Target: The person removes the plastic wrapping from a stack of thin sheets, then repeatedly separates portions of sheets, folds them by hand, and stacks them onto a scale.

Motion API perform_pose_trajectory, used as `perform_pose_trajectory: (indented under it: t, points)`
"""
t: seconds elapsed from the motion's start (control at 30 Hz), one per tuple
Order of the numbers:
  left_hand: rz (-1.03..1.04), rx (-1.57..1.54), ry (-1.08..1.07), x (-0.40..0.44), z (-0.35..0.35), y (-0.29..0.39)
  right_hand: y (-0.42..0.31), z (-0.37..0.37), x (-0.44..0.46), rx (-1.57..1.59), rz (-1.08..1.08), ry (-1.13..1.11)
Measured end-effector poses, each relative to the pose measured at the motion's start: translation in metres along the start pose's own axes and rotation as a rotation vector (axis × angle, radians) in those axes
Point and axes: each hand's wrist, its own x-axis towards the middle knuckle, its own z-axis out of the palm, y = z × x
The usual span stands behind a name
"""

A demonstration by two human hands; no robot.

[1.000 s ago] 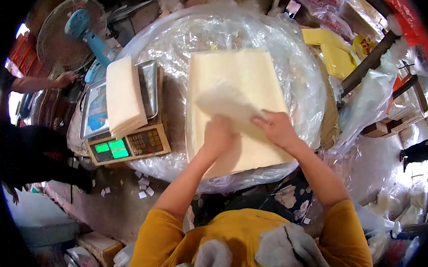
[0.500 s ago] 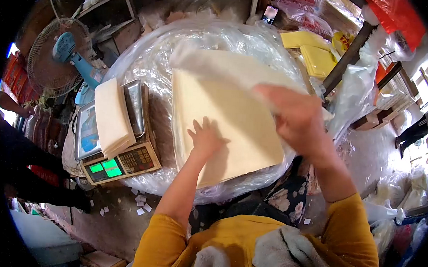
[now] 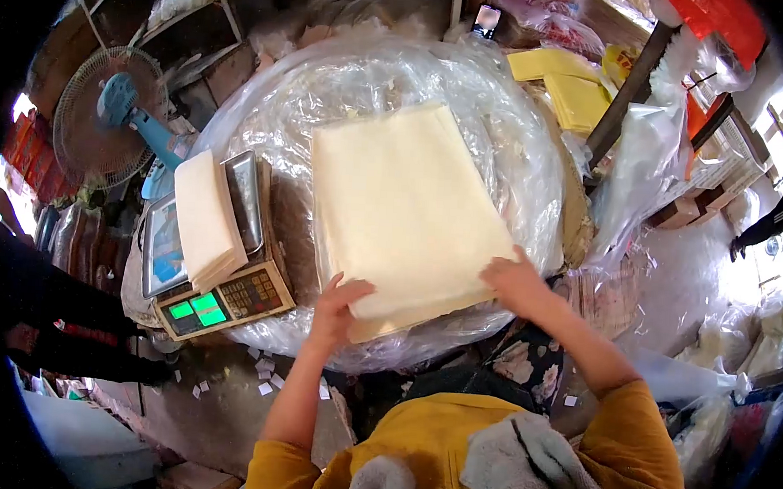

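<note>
A stack of large, thin cream-coloured sheets (image 3: 403, 201) lies flat before me, its long sides running away from my body. My left hand (image 3: 335, 308) touches its near left corner, with thumb and fingers apart. At the near right corner, my right hand (image 3: 515, 282) rests on the edge with its fingers apart. Part of each hand's fingertips is hard to make out against the sheets. Left of the stack, a folded bundle of similar sheets (image 3: 207, 222) lies across the metal tray of a digital scale (image 3: 238, 294), whose displays glow green.
Crumpled clear plastic (image 3: 266, 105) covers the round work surface. A blue fan (image 3: 120, 97) stands at the back left; yellow packets (image 3: 572, 99) and a phone (image 3: 486, 21) are at the back. Another person's dark clothing (image 3: 69, 307) shows at left. Paper scraps (image 3: 265, 375) litter the floor.
The sheet my right hand was swinging over now lies flat on the stack. My right hand came down to the near right corner; my left hand slid back toward the near left corner.
</note>
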Motion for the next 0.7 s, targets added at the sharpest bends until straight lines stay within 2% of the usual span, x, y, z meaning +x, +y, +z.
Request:
perform_pose_trajectory:
  t: [0.03, 0.07, 0.1, 0.13, 0.2, 0.27, 0.3, 0.43, 0.53, 0.6, 0.67, 0.7]
  points:
    - [-0.137, -0.136, 0.03, -0.003, -0.007, 0.0, 0.015, -0.014, -0.003, 0.117, 0.068, -0.112]
    - [-0.277, -0.271, 0.059, -0.008, -0.012, -0.003, 0.029, -0.032, -0.008, 0.362, 0.105, -0.098]
    - [-0.284, -0.127, 0.117, -0.015, -0.016, -0.008, 0.025, -0.076, -0.013, 0.599, 0.174, -0.2]
    - [-0.247, -0.157, 0.137, -0.017, -0.021, -0.012, 0.036, -0.091, -0.023, 0.746, 0.156, -0.167]
    - [-0.248, -0.452, 0.197, -0.014, -0.027, -0.006, 0.049, -0.093, -0.024, 1.089, 0.125, -0.034]
    - [-0.298, -0.419, 0.22, 0.005, -0.04, 0.025, 0.052, -0.078, -0.015, 1.471, 0.111, 0.185]
    - [-0.312, -0.43, 0.265, 0.012, -0.038, 0.018, 0.063, -0.058, -0.003, 1.304, 0.23, 0.163]
    - [-0.503, -0.34, 0.45, 0.065, -0.038, 0.023, 0.056, -0.027, 0.069, 1.292, 0.365, 0.354]
    - [-0.069, 0.446, 0.597, 0.084, -0.015, 0.015, 0.078, 0.024, 0.125, 1.127, 0.427, 0.487]
    - [-0.071, 0.66, 0.049, 0.077, 0.001, -0.001, 0.081, 0.033, 0.142, 0.909, 0.503, 0.485]
    - [-0.129, 0.665, -0.105, 0.064, 0.025, -0.004, 0.073, 0.031, 0.149, 0.645, 0.612, 0.403]
    - [-0.158, 0.663, -0.181, 0.059, 0.033, -0.004, 0.07, 0.027, 0.15, 0.627, 0.617, 0.383]
